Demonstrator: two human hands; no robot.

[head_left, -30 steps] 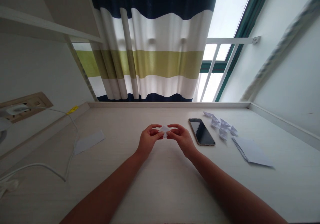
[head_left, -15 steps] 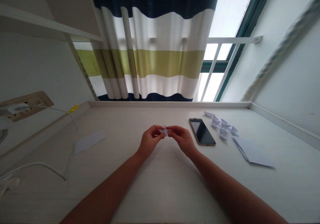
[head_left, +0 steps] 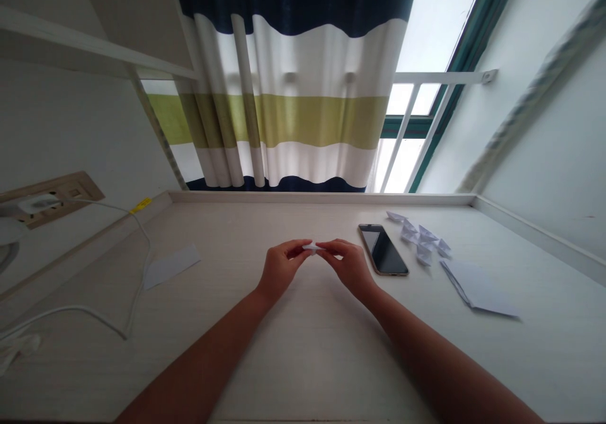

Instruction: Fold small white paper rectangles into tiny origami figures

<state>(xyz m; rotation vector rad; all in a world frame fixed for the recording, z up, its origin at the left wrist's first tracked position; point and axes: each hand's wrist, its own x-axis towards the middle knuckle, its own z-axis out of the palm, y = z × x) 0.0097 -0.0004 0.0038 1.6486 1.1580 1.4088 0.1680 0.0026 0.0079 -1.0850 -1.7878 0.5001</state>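
Observation:
Between my two hands is a small piece of folded white paper [head_left: 312,247], seen nearly edge-on. My left hand [head_left: 280,265] pinches its left side between thumb and fingers. On the other side, my right hand [head_left: 348,265] pinches the right end the same way. The fingertips cover much of the paper, so its full shape is hidden. To the right of my right hand lies a dark-screened smartphone [head_left: 383,250]. Beyond it sit several small folded paper pieces [head_left: 423,238] in a loose cluster.
A stack of white paper sheets [head_left: 480,288] lies at the right of the table [head_left: 303,361]. One loose paper slip [head_left: 171,266] is at the left, near a white cable [head_left: 125,334] running from a wall socket [head_left: 71,190]. A striped curtain [head_left: 293,121] hangs behind the table's raised back edge.
The folded paper has tilted between my fingers, from a flatter, star-like face showing to a thin edge-on look. Both hands keep their pinch in nearly the same place.

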